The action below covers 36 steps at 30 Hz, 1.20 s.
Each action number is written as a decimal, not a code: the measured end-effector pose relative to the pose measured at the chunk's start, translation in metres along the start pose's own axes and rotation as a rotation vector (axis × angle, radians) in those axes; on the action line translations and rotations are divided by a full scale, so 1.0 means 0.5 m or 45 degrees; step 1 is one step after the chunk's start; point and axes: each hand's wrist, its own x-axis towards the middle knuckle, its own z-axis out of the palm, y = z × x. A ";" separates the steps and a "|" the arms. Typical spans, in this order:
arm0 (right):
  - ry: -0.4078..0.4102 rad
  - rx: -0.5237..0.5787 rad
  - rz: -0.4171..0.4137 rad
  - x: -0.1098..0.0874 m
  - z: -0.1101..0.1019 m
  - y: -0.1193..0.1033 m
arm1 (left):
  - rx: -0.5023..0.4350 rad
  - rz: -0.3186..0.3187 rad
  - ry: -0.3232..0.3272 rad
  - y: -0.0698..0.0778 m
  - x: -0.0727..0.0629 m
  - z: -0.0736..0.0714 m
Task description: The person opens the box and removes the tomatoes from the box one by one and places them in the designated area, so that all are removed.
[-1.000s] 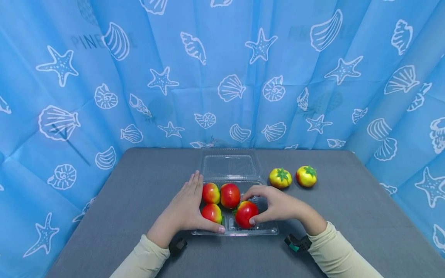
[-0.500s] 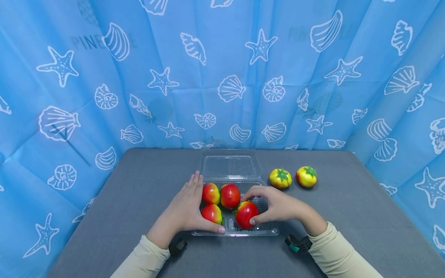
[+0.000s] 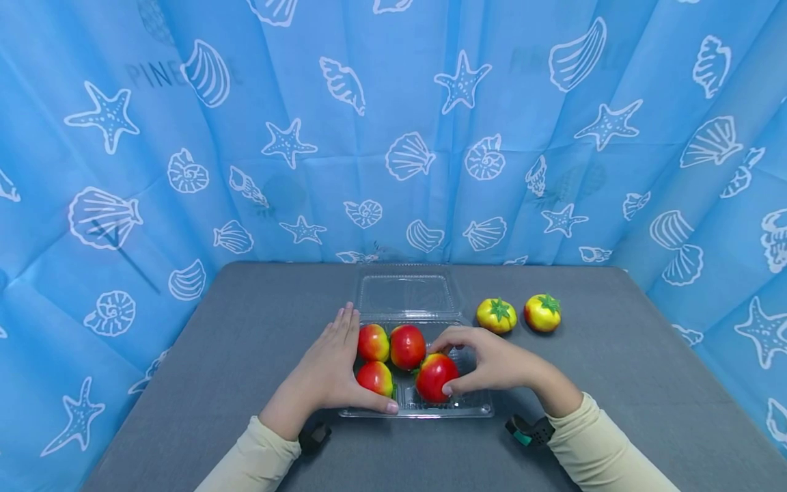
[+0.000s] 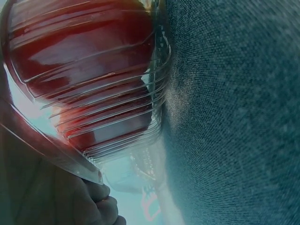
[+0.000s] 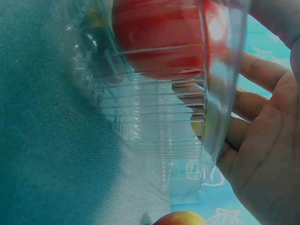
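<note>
A clear plastic clamshell box (image 3: 445,412) lies on the grey table, its lid (image 3: 406,294) folded back behind it. My left hand (image 3: 326,372) rests along its left side with fingers straight, thumb along the front rim. Inside, on the left, sit three red-and-yellow tomatoes: one at the back (image 3: 373,342), one in front of it (image 3: 374,378), and one beside the back one (image 3: 407,346). My right hand (image 3: 492,362) reaches over the right side and grips a red tomato (image 3: 436,379) between thumb and curled fingers. The right wrist view shows this tomato (image 5: 159,37) through the box wall.
Two yellow tomatoes with green leafy tops, one nearer (image 3: 496,316) and one farther right (image 3: 542,313), lie on the table (image 3: 264,301) beyond my right hand. A blue curtain (image 3: 369,164) with white shell prints hangs behind the table.
The right hand has shifted very slightly to the right, and the tomato it grips has moved up a touch. My left hand and the box are still.
</note>
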 end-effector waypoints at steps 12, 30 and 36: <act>0.073 0.020 -0.030 -0.003 -0.006 0.001 | -0.006 0.012 0.010 0.002 -0.003 -0.004; 0.415 0.040 -0.055 -0.013 -0.033 -0.007 | -0.003 0.020 0.013 0.002 -0.002 -0.004; 0.487 0.050 -0.046 -0.019 -0.048 -0.002 | -0.003 0.027 0.019 0.001 -0.002 -0.003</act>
